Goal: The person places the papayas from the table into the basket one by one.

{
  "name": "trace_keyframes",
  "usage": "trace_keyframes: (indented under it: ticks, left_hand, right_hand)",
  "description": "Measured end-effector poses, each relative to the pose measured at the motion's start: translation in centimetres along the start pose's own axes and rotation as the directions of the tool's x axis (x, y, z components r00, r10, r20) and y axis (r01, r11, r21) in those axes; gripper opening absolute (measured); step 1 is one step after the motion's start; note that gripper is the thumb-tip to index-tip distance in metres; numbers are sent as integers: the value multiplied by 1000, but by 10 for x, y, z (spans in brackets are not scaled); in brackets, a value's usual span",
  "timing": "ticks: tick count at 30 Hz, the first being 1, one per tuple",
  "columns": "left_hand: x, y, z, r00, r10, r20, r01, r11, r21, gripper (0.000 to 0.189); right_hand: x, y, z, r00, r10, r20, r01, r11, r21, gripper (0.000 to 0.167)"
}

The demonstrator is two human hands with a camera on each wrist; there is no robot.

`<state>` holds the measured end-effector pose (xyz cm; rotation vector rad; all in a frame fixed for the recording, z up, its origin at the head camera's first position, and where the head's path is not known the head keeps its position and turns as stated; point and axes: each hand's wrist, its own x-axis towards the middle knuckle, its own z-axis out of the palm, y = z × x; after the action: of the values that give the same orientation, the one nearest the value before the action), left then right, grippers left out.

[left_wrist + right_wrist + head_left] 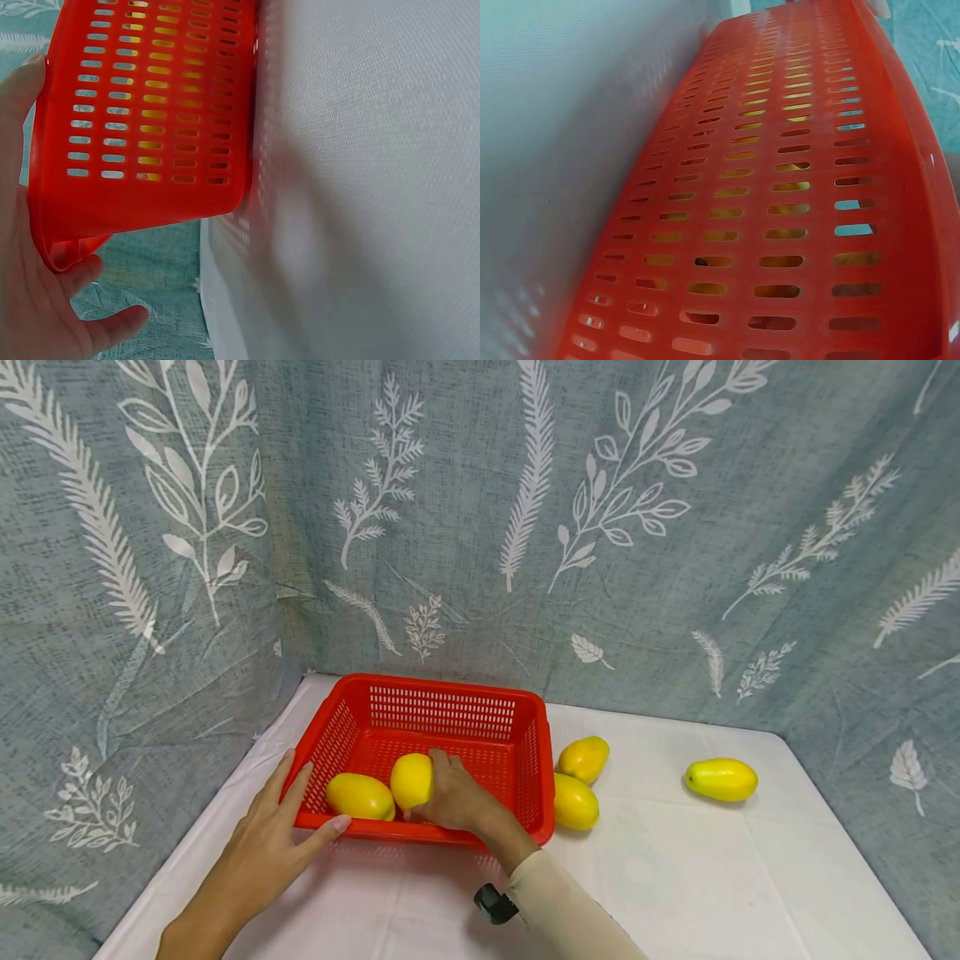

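My right hand (453, 793) reaches over the near rim into a red plastic basket (442, 685) and grips a yellow papaya-shaped fruit (411, 782). A second such fruit (360, 797) lies just left of it inside, by the near wall. At the front left corner my left hand (262, 839) rests against the basket, fingers extended along the left rim and thumb over the near rim. In the left wrist view that hand (30, 255) spans the corner from outside. Yellow shows through the slots of the basket wall (780, 187) in the right wrist view; the right hand is mostly hidden there.
Two more yellow fruits, one behind (585, 759) and one in front (576, 802), lie close to the basket's right side. Another fruit (722, 779) lies farther right on the white-covered table (675, 877). Grey-green leaf-patterned curtains (465, 527) stand behind and at both sides.
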<state>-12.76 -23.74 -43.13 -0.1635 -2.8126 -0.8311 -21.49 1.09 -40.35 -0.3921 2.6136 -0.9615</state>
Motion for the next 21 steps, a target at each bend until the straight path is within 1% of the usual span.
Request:
trace_keyframes:
  ticks: [4, 10, 17, 21]
  left_hand:
    - [0, 1, 0, 1000, 3, -2, -3, 1000, 4, 99]
    - [1, 3, 0, 1000, -13, 10, 13, 1000, 10, 101]
    - [0, 3, 0, 1000, -12, 10, 12, 1000, 12, 100]
    - [0, 2, 0, 1000, -11, 11, 11, 1000, 11, 100]
  right_hand:
    - [0, 0, -1, 1000, 6, -6, -6, 1000, 6, 94]
    - [-1, 1, -1, 1000, 6, -15, -5, 1000, 10, 95]
    - [-2, 1, -4, 998, -25, -55, 26, 1000, 15, 91]
    - [-4, 1, -5, 997, -37, -71, 40, 999, 37, 91]
